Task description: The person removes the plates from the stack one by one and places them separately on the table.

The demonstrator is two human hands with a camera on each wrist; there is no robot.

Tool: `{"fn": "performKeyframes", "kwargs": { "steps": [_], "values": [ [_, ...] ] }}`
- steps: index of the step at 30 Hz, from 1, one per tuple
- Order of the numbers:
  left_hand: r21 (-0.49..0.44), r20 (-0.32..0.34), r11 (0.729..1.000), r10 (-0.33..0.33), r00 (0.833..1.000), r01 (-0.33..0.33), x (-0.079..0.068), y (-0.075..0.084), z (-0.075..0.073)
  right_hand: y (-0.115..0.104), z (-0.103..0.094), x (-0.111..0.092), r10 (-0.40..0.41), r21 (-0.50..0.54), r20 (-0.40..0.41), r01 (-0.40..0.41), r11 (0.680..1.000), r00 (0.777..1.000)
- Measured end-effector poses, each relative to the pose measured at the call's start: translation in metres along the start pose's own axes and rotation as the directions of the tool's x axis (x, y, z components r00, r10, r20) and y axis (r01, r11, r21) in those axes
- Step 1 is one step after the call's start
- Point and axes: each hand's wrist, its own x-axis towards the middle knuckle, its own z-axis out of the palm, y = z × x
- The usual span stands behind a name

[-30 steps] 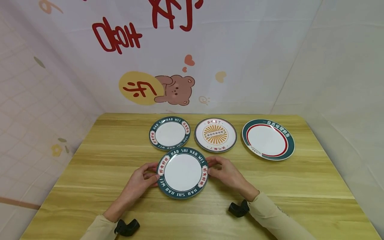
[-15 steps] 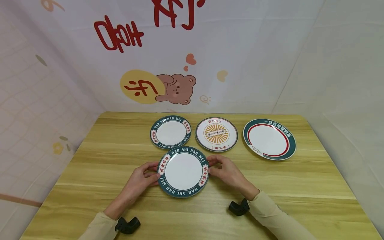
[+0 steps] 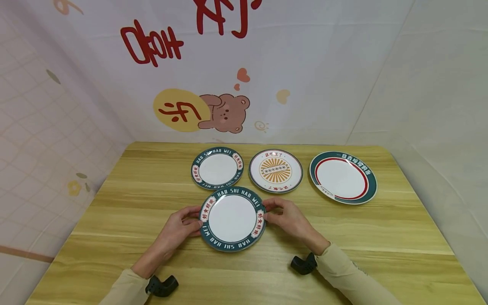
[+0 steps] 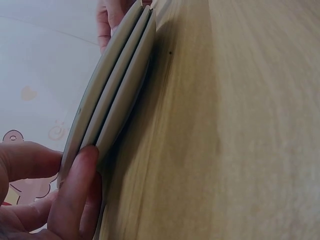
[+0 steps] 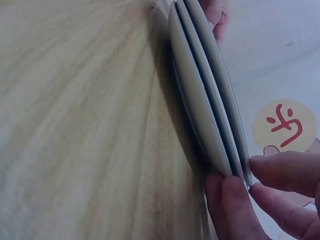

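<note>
A stack of three plates lies between my hands in the head view; its top plate is white with a dark green lettered rim. The left hand grips the stack's left edge, thumb over the rim and fingers against the side. Opposite it, the right hand holds the right edge in the same way. Both wrist views show the layered rims of the plates from the side, close above the wood. Whether the stack's base touches the table cannot be told.
Behind the stack stand a matching green-rimmed plate, a white plate with an orange sunburst, and a larger plate with green and red rings. The wooden table meets a printed cloth backdrop at its far edge.
</note>
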Motion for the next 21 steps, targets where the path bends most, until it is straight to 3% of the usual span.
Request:
{"fn": "performKeyframes", "kwargs": {
  "steps": [21],
  "values": [
    [-0.017, 0.017, 1.0, 0.0, 1.0, 0.0, -0.0001, -0.0024, -0.0032, 0.0052, -0.0028, 0.0014, -0.012, 0.034, 0.046, 0.01, 0.999, 0.999]
  ]
}}
